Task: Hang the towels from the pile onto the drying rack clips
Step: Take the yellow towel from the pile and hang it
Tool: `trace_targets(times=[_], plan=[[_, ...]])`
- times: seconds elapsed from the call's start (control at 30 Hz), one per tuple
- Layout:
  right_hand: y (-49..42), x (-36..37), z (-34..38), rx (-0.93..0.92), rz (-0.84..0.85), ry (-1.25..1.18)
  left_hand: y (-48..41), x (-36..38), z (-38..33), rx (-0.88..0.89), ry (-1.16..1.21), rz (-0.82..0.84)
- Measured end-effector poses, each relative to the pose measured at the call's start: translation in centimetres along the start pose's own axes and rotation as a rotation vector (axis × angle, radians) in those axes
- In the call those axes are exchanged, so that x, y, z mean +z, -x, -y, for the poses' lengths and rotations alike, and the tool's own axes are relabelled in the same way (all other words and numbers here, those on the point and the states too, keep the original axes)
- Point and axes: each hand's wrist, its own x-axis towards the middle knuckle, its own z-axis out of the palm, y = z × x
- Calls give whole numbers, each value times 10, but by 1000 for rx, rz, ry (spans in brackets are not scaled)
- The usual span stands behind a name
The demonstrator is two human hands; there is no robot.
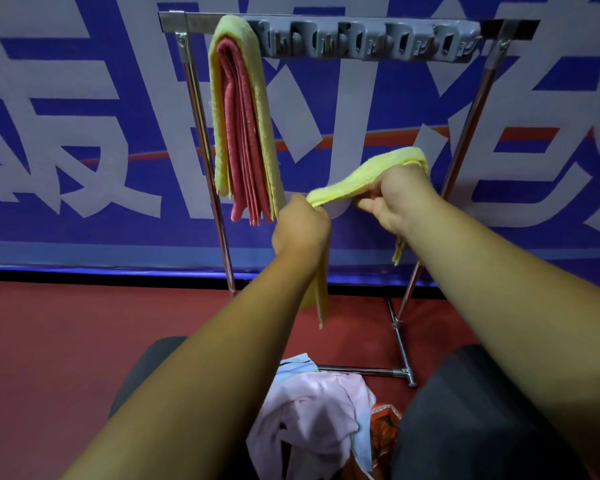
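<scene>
Done: hung towels (243,126), 11 o'clock.
Hands: left hand (300,226) and right hand (400,199) both clutch yellow towel (347,183).
Left: pile (312,410), 6 o'clock; clips (361,38) bare.

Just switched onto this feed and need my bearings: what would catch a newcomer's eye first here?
A yellow towel is stretched between the left hand and right hand, mid-frame in front of the rack. Behind it, folded yellow and pink towels hang from the rack's left end, beside a row of empty grey clips. A pile of cloths lies on the floor at the bottom, between the knees.
</scene>
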Motion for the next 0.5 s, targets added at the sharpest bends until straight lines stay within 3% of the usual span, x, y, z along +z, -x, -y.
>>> trace_targets(times=[0.13, 0.2, 0.37, 0.47, 0.5], plan=[[-16, -9, -11, -31, -124, 94, -10, -24, -13, 149, -80, -117], [-15, -9, -17, -1, -111, 176, -12, -36, -22, 258, -118, -166], [2, -8, -26, 328, 1, 336, -12, -59, -42, 531, -250, -240], [-6, -8, -29, 532, 138, 819, -14, -68, -48, 594, -326, -236], [-9, -7, -28, 556, 107, 971, -15, -70, -50, 598, -340, -238]])
